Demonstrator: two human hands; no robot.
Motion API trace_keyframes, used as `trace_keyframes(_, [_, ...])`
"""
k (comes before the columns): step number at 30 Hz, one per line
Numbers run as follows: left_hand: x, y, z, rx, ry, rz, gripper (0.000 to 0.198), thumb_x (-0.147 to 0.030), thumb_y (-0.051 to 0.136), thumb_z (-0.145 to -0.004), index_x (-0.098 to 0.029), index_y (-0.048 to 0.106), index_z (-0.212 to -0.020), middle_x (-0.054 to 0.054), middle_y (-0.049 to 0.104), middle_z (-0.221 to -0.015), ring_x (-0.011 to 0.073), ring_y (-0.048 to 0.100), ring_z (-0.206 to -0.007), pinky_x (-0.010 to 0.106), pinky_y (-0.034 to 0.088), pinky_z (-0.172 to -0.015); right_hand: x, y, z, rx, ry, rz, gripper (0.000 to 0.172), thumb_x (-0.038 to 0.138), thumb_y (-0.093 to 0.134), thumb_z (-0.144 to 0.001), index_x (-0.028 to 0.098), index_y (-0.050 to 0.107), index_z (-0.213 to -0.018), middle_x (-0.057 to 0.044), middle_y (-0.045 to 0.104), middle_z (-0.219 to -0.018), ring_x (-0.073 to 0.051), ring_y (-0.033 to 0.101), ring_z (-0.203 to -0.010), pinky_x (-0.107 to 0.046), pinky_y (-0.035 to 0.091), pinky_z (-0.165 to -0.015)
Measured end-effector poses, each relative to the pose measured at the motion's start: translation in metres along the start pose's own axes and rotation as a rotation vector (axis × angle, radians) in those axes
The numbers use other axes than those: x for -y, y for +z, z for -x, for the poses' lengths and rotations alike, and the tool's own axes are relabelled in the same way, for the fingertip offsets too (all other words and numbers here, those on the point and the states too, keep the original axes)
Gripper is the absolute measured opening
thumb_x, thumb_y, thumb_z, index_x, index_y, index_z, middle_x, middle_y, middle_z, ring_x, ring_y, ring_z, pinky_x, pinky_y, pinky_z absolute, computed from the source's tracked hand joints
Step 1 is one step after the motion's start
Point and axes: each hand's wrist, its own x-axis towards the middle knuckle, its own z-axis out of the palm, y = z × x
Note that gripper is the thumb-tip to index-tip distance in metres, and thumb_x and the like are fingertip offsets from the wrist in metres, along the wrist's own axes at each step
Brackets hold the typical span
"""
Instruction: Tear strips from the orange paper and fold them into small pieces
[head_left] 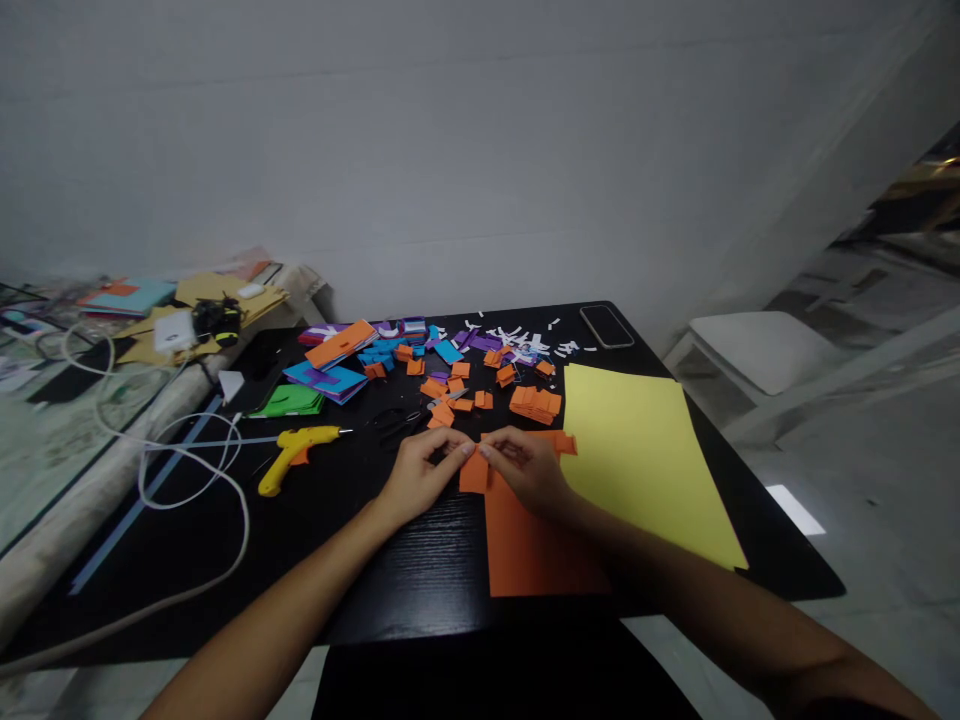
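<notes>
Between my left hand (427, 470) and my right hand (529, 468) is a small piece of orange paper (474, 474). Thumb and fingers of both hands pinch it along its upper edge, and its lower part hangs down. My right hand is above a large orange sheet (544, 555), covering part of it. Just beyond my fingers lie several small folded orange pieces (463, 404) and a stack of orange pieces (535, 404). Scissors (401, 425) with dark handles rest beyond my left hand.
Yellow sheets (645, 460) lie at the right, with a phone (606, 326) behind. A yellow glue gun (296, 455) and a white cable (246, 520) are at the left. Blue and purple papers (330, 380), green paper (292, 401) and white scraps (525, 343) spread across the back of the black table (420, 600).
</notes>
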Motion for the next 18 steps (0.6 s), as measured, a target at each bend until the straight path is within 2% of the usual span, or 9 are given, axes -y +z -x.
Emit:
trace_keyframes(8, [-0.0034, 0.0013, 0.0013, 0.014, 0.037, -0.023, 0.023, -0.034, 0.062, -0.094, -0.015, 0.071, -0.084, 0.001, 0.065, -0.072, 0.0131, 0.058, -0.068, 0.023, 0.044, -0.065, 0.0041, -0.0019, 0.0009, 0.012, -0.041, 0.069, 0.016, 0.036, 0.066, -0.089, 0.021, 0.069, -0.085, -0.003, 0.072, -0.080, -0.018, 0.070, -0.077, -0.032, 0.059, -0.075])
trace_keyframes(13, [-0.0008, 0.0024, 0.0008, 0.019, -0.002, 0.009, 0.024, -0.035, 0.061, -0.094, -0.015, 0.072, -0.086, 0.002, 0.067, -0.075, 0.0136, 0.059, -0.070, 0.024, 0.045, -0.067, -0.0017, -0.0006, 0.0002, 0.011, 0.034, -0.027, 0.023, 0.042, 0.074, -0.083, 0.021, 0.068, -0.090, -0.004, 0.072, -0.083, -0.018, 0.072, -0.078, -0.032, 0.060, -0.074])
trace_keyframes(18, [0.0005, 0.0044, 0.0020, 0.011, -0.063, 0.066, 0.026, -0.039, 0.061, -0.094, -0.016, 0.071, -0.092, 0.002, 0.067, -0.078, 0.0143, 0.059, -0.071, 0.024, 0.046, -0.068, -0.0037, -0.0006, 0.0003, 0.009, 0.109, -0.096, 0.027, 0.047, 0.075, -0.081, 0.020, 0.068, -0.084, -0.003, 0.073, -0.080, -0.018, 0.072, -0.075, -0.033, 0.060, -0.072])
